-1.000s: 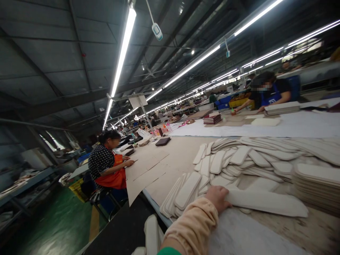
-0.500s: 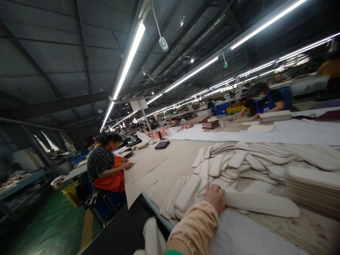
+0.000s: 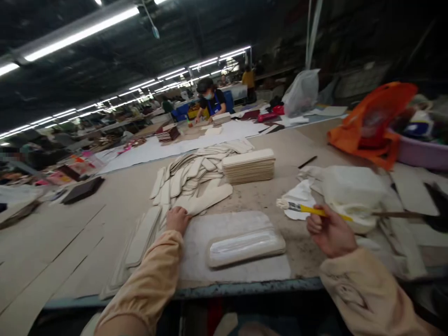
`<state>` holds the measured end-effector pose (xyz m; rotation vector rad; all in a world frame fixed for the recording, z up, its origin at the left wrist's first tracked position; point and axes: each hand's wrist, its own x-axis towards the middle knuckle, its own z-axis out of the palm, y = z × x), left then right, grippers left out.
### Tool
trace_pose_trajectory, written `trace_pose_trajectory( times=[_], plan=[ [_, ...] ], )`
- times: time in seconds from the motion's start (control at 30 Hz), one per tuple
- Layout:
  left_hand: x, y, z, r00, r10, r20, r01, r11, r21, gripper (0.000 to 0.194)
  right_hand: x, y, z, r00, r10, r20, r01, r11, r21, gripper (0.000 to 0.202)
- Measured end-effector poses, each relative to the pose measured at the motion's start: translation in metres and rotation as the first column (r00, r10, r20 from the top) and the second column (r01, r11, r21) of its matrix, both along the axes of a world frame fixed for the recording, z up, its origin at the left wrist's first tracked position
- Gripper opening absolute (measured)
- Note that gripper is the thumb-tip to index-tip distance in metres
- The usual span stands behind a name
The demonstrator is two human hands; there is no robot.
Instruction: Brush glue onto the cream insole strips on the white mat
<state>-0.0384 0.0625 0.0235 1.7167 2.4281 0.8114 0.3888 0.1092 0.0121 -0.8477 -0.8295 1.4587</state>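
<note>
My left hand (image 3: 178,219) is closed at the near end of a long cream-coloured strip (image 3: 210,198), beside a spread of similar round-ended strips (image 3: 182,175). My right hand (image 3: 332,233) grips a yellow-handled brush (image 3: 311,210), its bristles pointing left and coated with something whitish. Between my hands, a rounded strip with a glossy, wet-looking top (image 3: 247,246) lies on a white sheet (image 3: 199,233). Behind it stands a neat stack of cream pieces (image 3: 249,168). More strips (image 3: 143,238) lie fanned out left of my left hand.
Right of my right hand sits a whitish, cloth-covered container (image 3: 353,191). Farther right are an orange bag (image 3: 371,126) and a lilac basin (image 3: 423,151). A dark stick (image 3: 308,162) lies behind. Across the table, a person (image 3: 212,100) works. The table's front edge (image 3: 245,288) runs below.
My view has swung right and down. My right hand with the brush and the glossy strip have come into view. My left hand stays by the same long strip.
</note>
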Motion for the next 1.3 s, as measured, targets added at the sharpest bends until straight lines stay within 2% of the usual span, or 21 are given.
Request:
trace_pose_trajectory(
  times=[0.03,0.1,0.2,0.27,0.33,0.4,0.47,0.53,0.67,0.77,0.87,0.93,1.0,1.07,1.13,1.2,1.3],
  plan=[
    [-0.011,0.003,0.003,1.0,-0.014,-0.011,0.014,1.0,-0.006,0.021,-0.002,0.002,-0.002,0.997,0.012,-0.079,-0.017,0.998,-0.056,0.021],
    [-0.032,0.008,0.009,0.999,-0.03,-0.019,0.03,1.0,0.0,0.013,-0.007,0.006,-0.003,0.993,0.017,-0.121,-0.024,0.998,-0.057,0.019],
    [-0.053,0.005,0.019,1.0,-0.018,-0.017,0.019,0.999,0.026,0.014,-0.012,0.007,-0.003,0.995,0.049,-0.082,-0.048,0.999,0.008,0.02],
    [-0.056,-0.004,0.028,1.0,-0.005,0.025,0.003,0.999,0.047,0.02,-0.014,0.005,-0.003,0.998,0.028,-0.054,-0.026,0.999,0.035,0.021],
    [-0.046,-0.019,0.041,0.983,-0.038,0.18,0.018,0.994,0.11,0.031,-0.017,0.002,-0.003,1.0,-0.025,0.003,0.024,0.998,0.054,0.023],
    [-0.024,-0.038,0.053,0.91,-0.131,0.394,0.05,0.977,0.21,0.037,-0.023,-0.003,-0.003,0.993,-0.079,0.09,0.072,0.994,0.083,0.027],
    [0.006,-0.06,0.06,0.826,-0.221,0.519,0.09,0.96,0.265,0.035,-0.031,-0.009,-0.004,0.985,-0.1,0.138,0.085,0.99,0.114,0.03],
    [0.038,-0.081,0.057,0.775,-0.285,0.564,0.162,0.952,0.258,0.031,-0.038,-0.017,-0.005,0.989,-0.068,0.132,0.051,0.99,0.133,0.031],
    [0.091,-0.114,0.033,0.708,-0.365,0.605,0.329,0.928,0.174,0.025,-0.047,-0.036,-0.004,0.991,0.064,0.117,-0.082,0.985,0.15,0.037],
    [0.119,-0.128,0.017,0.717,-0.301,0.628,0.328,0.942,0.078,0.021,-0.044,-0.049,-0.001,0.97,0.098,0.223,-0.134,0.979,0.156,0.041],
    [0.135,-0.138,0.009,0.703,-0.175,0.689,0.26,0.965,-0.02,0.022,-0.037,-0.056,-0.002,0.915,0.031,0.403,-0.144,0.956,0.255,0.04],
    [0.139,-0.144,0.006,0.658,-0.136,0.74,0.238,0.971,-0.033,0.026,-0.033,-0.056,-0.008,0.876,0.01,0.483,-0.187,0.929,0.32,0.042],
    [0.138,-0.147,0.004,0.567,-0.124,0.814,0.214,0.977,-0.001,0.033,-0.033,-0.054,-0.014,0.856,0.021,0.517,-0.215,0.923,0.318,0.042],
    [0.132,-0.146,0.003,0.454,-0.099,0.886,0.171,0.985,0.023,0.043,-0.035,-0.051,-0.02,0.848,0.015,0.53,-0.197,0.938,0.287,0.042],
    [0.122,-0.14,0.003,0.398,-0.046,0.916,0.109,0.994,0.003,0.05,-0.041,-0.046,-0.025,0.825,-0.033,0.564,-0.154,0.947,0.281,0.042],
    [0.11,-0.13,0.003,0.43,0.01,0.903,0.036,0.999,-0.028,0.055,-0.048,-0.04,-0.027,0.786,-0.099,0.61,-0.12,0.944,0.307,0.041],
    [0.095,-0.112,0.0,0.527,0.061,0.847,-0.041,0.998,-0.047,0.057,-0.058,-0.034,-0.029,0.702,-0.165,0.693,-0.102,0.939,0.327,0.037]
  ],
)
